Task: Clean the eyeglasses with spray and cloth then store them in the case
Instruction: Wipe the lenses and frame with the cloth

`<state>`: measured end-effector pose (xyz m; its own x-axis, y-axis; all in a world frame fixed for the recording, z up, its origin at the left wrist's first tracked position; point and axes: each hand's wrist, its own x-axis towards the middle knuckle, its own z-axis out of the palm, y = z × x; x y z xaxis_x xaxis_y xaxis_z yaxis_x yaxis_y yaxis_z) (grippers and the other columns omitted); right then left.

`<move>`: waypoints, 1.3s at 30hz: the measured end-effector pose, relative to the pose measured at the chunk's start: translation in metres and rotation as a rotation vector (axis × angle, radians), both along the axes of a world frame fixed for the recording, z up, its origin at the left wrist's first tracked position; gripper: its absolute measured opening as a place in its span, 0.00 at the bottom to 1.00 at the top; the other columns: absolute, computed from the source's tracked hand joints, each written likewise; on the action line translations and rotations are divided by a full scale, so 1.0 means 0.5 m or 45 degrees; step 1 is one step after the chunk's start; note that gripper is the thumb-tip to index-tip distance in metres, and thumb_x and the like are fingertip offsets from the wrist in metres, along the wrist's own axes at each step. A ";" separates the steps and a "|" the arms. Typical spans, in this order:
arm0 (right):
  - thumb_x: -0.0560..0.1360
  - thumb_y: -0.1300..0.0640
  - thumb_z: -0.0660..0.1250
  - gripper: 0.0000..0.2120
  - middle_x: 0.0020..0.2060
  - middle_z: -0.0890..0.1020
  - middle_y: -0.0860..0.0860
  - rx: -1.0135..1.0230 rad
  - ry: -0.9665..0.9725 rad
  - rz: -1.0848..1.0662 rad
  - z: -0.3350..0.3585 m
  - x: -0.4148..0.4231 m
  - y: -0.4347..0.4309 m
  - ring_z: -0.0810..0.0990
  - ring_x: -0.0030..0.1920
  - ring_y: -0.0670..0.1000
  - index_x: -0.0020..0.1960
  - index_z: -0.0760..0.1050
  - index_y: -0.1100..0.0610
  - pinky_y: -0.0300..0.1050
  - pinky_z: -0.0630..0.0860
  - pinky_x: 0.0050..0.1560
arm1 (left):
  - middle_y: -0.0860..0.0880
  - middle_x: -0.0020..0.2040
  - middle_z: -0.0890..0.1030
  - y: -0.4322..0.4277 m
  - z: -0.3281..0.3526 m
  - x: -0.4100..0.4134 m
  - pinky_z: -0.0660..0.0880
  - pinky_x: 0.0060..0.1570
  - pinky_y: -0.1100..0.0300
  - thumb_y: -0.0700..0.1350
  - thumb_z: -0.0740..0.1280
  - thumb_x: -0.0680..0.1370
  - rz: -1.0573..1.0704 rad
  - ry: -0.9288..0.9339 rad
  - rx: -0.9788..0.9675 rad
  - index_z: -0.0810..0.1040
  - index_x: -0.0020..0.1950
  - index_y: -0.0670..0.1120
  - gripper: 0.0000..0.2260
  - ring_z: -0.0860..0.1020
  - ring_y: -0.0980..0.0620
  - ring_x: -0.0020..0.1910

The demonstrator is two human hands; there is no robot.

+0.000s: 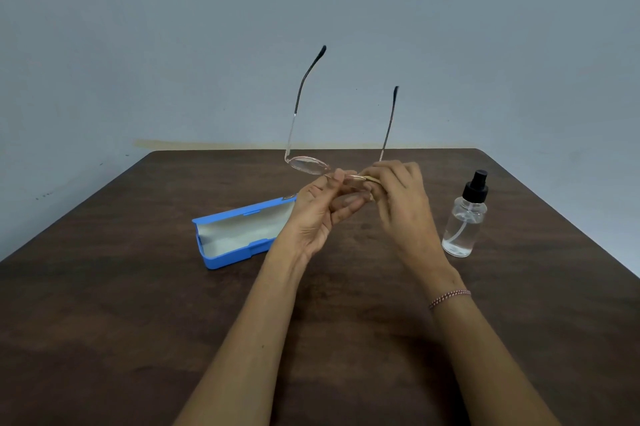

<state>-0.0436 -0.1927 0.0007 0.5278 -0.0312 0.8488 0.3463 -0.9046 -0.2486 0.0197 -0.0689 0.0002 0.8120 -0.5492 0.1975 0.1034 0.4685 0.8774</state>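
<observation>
A dark wooden table (138,321) fills the view, with an open blue case (239,235) lying left of the hands. The left hand (318,214) pinches the eyeglasses (308,164) near the bridge, held above the table, temples pointing up. The right hand (401,204) curls its fingers round a pale cloth (372,180) on one lens. The spray bottle (464,221) stands upright to the right

Blue case (228,247), pale lining; black-capped clear spray bottle (464,218); dark brown table (138,321); red-white bracelet (449,297).
</observation>
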 end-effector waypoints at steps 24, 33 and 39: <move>0.81 0.61 0.56 0.11 0.40 0.75 0.41 0.460 0.262 0.213 0.022 -0.032 -0.070 0.72 0.46 0.50 0.53 0.77 0.58 0.31 0.67 0.45 | 0.43 0.56 0.81 0.018 0.018 0.028 0.79 0.28 0.63 0.60 0.78 0.58 -0.511 -0.062 -0.240 0.79 0.60 0.56 0.31 0.83 0.52 0.37; 0.80 0.62 0.58 0.11 0.43 0.78 0.48 0.451 0.263 0.147 0.027 -0.039 -0.075 0.74 0.49 0.52 0.54 0.79 0.57 0.38 0.70 0.49 | 0.47 0.49 0.84 0.004 0.015 0.024 0.78 0.27 0.66 0.57 0.81 0.53 -0.463 -0.170 -0.204 0.84 0.51 0.56 0.27 0.83 0.53 0.35; 0.78 0.58 0.64 0.09 0.48 0.79 0.47 0.732 -0.196 -0.071 0.054 -0.057 -0.057 0.78 0.50 0.43 0.56 0.79 0.55 0.30 0.71 0.46 | 0.47 0.52 0.84 -0.008 0.012 0.021 0.79 0.29 0.65 0.55 0.81 0.56 -0.484 -0.171 -0.229 0.83 0.53 0.56 0.26 0.83 0.52 0.37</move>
<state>-0.0720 -0.2211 0.0278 0.3846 -0.5324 0.7541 0.3728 -0.6577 -0.6545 0.0304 -0.0728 0.0061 0.5191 -0.7514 0.4072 0.1885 0.5654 0.8030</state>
